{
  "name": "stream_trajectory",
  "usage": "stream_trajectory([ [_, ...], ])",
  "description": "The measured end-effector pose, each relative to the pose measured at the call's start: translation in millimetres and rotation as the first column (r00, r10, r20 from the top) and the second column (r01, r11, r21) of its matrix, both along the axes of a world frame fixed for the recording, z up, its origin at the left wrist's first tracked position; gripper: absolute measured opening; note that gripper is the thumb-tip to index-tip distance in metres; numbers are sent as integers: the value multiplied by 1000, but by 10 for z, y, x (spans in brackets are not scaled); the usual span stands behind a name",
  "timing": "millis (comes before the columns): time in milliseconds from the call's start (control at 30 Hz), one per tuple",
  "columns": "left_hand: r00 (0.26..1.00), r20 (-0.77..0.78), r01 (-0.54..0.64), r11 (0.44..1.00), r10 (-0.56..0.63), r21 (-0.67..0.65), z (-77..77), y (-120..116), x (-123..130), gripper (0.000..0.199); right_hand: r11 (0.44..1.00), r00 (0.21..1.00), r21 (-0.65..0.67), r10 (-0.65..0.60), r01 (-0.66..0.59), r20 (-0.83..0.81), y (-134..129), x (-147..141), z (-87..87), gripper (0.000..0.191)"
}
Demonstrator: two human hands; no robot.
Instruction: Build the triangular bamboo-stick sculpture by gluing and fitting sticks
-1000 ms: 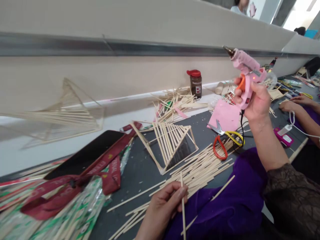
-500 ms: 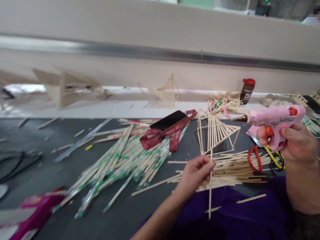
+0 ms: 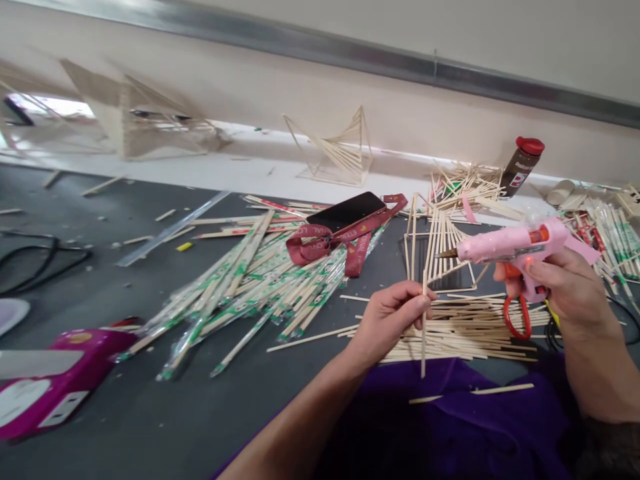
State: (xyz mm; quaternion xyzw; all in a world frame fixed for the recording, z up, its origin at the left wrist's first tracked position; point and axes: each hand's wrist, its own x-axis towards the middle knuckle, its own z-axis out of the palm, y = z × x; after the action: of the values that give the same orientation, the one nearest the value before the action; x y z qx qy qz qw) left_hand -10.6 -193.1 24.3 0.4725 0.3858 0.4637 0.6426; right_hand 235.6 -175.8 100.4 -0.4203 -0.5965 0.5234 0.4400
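My left hand (image 3: 397,317) pinches a thin wooden stick (image 3: 424,347), held nearly upright over the table edge. In my right hand (image 3: 570,287) is a pink hot glue gun (image 3: 510,247), its metal nozzle pointing left, close to the stick's upper end. I cannot tell whether the nozzle touches it. Just behind stands a stick frame (image 3: 440,233) with a fan of sticks across it. Loose sticks (image 3: 470,330) lie in a heap beneath both hands. Red-handled scissors (image 3: 517,319) are partly hidden by my right hand.
Plastic-wrapped chopsticks (image 3: 250,287) spread across the middle, with a phone (image 3: 345,210) and red lanyard (image 3: 313,245) on top. A finished-looking stick model (image 3: 345,150) stands by the wall. A brown red-capped bottle (image 3: 523,167) is at back right, a magenta device (image 3: 75,380) at front left.
The view has tilted down and the scene sits higher. My right hand has brought the glue gun left and nearer to the stick, which my left hand still holds.
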Motion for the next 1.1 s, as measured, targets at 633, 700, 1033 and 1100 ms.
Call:
stream_trajectory([
  [633,990,137,21,999,-17,-29,-6,-59,20,37,992,994,-68,110,-110,-7,-57,-144,-105,14],
  [700,989,142,31,999,-27,-25,-26,-65,31,36,992,995,-70,101,-100,6,-66,-155,-110,14],
  [1033,990,139,41,999,-40,-7,-54,-76,46,33,999,993,-18,40,-38,110,-90,-141,-124,19],
  [1100,990,134,38,999,-36,-12,-55,-78,47,33,999,992,-24,35,-33,124,-93,-141,-125,20],
])
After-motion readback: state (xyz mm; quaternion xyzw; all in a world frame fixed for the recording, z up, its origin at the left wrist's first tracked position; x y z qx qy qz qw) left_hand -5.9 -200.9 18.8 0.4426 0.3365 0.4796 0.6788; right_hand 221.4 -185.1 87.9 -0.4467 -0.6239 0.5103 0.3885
